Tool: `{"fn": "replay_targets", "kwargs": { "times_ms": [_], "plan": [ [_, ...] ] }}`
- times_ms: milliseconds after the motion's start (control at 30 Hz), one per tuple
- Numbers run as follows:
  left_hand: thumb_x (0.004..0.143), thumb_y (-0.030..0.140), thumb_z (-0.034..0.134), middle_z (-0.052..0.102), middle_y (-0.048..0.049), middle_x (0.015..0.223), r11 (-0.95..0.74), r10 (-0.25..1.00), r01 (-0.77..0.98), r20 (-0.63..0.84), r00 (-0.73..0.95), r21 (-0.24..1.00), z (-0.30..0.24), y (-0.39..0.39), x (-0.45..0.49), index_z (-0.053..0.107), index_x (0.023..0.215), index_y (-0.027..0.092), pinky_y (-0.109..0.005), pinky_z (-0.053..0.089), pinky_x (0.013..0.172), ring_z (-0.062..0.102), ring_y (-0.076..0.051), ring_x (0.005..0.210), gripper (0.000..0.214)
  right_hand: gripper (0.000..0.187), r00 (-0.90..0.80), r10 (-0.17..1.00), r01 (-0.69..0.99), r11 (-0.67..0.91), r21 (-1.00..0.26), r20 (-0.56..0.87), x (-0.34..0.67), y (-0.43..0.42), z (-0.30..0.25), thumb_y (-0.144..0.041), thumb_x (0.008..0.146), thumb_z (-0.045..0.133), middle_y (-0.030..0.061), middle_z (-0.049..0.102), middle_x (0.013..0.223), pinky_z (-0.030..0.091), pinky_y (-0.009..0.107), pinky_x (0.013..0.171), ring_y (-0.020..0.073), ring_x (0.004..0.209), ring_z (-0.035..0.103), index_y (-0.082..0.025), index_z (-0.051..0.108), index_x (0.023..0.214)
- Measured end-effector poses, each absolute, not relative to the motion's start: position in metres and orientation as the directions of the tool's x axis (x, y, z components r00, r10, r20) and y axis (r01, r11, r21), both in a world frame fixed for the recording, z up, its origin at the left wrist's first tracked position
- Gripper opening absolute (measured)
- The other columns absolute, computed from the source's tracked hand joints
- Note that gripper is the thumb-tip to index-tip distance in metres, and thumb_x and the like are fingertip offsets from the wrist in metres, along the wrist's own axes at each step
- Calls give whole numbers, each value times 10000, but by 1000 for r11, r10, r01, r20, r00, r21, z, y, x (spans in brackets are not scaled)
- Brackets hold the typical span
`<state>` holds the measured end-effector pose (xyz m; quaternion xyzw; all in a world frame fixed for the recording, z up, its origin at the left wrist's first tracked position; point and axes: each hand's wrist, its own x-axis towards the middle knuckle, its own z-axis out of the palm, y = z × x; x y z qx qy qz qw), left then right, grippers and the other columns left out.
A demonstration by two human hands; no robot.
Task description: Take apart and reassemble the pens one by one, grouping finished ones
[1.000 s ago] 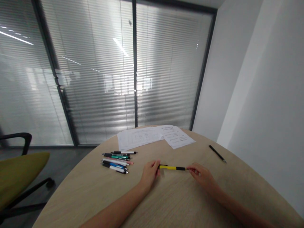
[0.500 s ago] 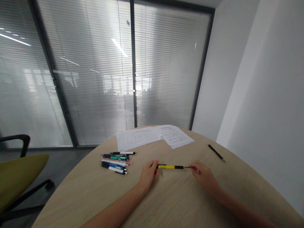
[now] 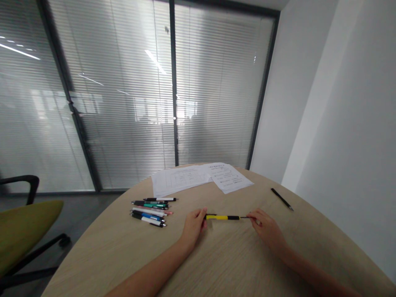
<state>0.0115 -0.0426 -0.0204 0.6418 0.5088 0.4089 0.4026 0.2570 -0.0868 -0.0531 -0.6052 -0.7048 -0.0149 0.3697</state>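
Note:
Near the middle of the table, my left hand pinches the back end of a yellow pen barrel with a black grip section. The barrel lies level, pointing right. From its front opening a thin dark pen refill sticks out. Its far end is between the closed fingertips of my right hand, which partly hide it. Left of my left hand lies a group of click pens in white, blue, green and black.
A round wooden table carries everything. Printed paper sheets lie at its far edge. A slim black pen-like item rests on the right. At the left stands a green chair; blinds and a white wall are beyond.

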Motion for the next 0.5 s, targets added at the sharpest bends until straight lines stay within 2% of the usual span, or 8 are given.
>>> {"fn": "replay_targets", "kwargs": {
  "times_ms": [200,500],
  "plan": [
    [626,681,358,363,56,353,-149,984,305,111,139,941,-24,-40,12,417,420,189,-222,253,420,327,-84,361,537,250,36,822,855,269,-443,568,256,-88,-53,-183,761,384,47,621,836,450,309,707,182,785,572,-213,611,863],
    [616,680,368,365,59,358,-119,991,265,98,91,957,-24,-39,10,421,439,190,-218,239,401,331,-83,362,524,218,-20,816,848,320,-423,578,252,-91,-48,-174,747,402,37,587,778,452,283,653,160,689,552,-212,604,822]
  ]
}}
